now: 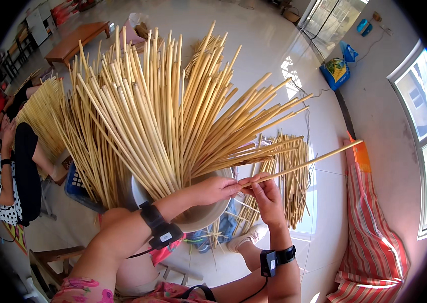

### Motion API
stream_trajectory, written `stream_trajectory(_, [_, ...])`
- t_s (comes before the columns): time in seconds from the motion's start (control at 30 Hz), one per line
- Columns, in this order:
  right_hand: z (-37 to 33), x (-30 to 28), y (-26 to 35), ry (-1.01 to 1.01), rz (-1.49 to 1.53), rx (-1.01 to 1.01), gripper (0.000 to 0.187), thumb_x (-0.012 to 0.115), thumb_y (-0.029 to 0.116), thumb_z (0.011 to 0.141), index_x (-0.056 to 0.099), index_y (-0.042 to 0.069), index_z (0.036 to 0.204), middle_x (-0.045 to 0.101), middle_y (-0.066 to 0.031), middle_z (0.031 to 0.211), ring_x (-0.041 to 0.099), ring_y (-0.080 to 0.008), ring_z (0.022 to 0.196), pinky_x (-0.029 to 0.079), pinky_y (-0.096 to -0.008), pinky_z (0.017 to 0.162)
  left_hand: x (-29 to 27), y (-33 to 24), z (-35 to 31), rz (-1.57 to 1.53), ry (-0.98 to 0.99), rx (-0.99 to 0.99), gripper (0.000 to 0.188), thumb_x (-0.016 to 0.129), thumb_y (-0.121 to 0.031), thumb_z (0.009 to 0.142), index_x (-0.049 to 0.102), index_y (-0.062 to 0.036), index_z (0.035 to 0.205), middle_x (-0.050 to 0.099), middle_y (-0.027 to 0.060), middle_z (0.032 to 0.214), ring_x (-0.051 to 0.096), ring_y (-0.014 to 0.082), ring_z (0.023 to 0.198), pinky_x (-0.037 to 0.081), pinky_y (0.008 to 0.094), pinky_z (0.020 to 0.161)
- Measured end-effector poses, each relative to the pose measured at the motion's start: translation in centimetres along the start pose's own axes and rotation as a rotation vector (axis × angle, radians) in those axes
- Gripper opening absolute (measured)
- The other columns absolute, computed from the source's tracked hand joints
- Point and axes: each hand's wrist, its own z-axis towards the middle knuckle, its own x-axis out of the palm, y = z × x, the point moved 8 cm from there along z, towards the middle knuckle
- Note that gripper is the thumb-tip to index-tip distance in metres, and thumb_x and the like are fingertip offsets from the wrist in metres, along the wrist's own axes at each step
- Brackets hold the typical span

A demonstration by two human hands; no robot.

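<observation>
Between my two hands is one long pale yellow reed stalk [314, 160], slanting up to the right. My left hand [217, 189] is closed at its lower end, fingers pinched together. Close beside it, my right hand [264, 194] grips the stalk between thumb and fingers. Left of my hands stands a pale round tub [206, 218], partly hidden by my left forearm. A large sheaf of similar stalks [143, 116] fans upward out of the tub. More stalks [294, 177] lie bundled on the floor beyond my right hand.
At left, people sit near another sheaf [42, 118] and a blue crate [83, 189]. A red striped cloth [372, 237] hangs along the right wall. A blue bag [335, 73] rests by that wall, and a low wooden table [78, 41] stands at the back left.
</observation>
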Motion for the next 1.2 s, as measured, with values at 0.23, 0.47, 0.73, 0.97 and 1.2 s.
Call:
stream_trajectory(0.23, [-0.3,-5.0,2.7,-0.248,0.100,-0.067,0.010,0.038,0.008,0.099,0.046,0.004,0.104,0.061,-0.0132,0.098,0.063,-0.0200,0.090,0.053,-0.0300,0.081,-1.2,0.8,-1.6,-0.053,0.197,-0.120,0.026,0.045,-0.019,0.098,0.059,-0.0008,0.109,0.049,-0.0034,0.074,0.043,0.0063,0.064,0.039,0.0193,0.062])
stream_trajectory(0.47, [-0.7,-5.4,2.4,-0.282,0.155,-0.080,0.010,0.036,0.009,0.100,0.044,0.004,0.104,0.062,-0.0144,0.097,0.064,-0.0201,0.090,0.054,-0.0294,0.080,-1.7,0.7,-2.0,-0.025,0.138,-0.122,0.028,0.047,-0.016,0.095,0.059,-0.0011,0.116,0.058,-0.0011,0.076,0.049,0.0066,0.067,0.042,0.0209,0.063])
stream_trajectory(0.73, [-0.3,-3.6,1.9,-0.245,0.088,-0.045,0.010,0.037,0.010,0.100,0.043,0.004,0.105,0.062,-0.0144,0.099,0.064,-0.0215,0.094,0.054,-0.0306,0.084,-2.8,2.9,-1.3,0.128,-0.198,-0.285,0.041,0.057,-0.038,0.092,0.058,-0.0053,0.067,0.049,-0.0031,0.060,0.041,0.0056,0.055,0.031,0.0227,0.049])
stream_trajectory(0.97, [-0.1,-4.4,2.7,-0.301,0.060,-0.081,0.010,0.037,0.009,0.100,0.044,0.004,0.104,0.063,-0.0138,0.097,0.064,-0.0205,0.091,0.055,-0.0305,0.080,-2.1,1.5,-1.2,0.017,-0.106,-0.197,0.030,0.054,-0.028,0.094,0.065,-0.0006,0.095,0.059,-0.0005,0.070,0.042,0.0054,0.058,0.034,0.0196,0.052])
stream_trajectory(1.2, [-0.5,-5.1,2.5,-0.323,0.103,-0.029,0.010,0.037,0.011,0.100,0.044,0.004,0.102,0.063,-0.0136,0.096,0.064,-0.0197,0.089,0.055,-0.0294,0.078,-2.2,1.2,-1.7,-0.273,-0.038,-0.162,0.029,0.054,-0.007,0.088,0.059,0.0017,0.115,0.066,0.0055,0.085,0.051,0.0069,0.064,0.043,0.0184,0.060])
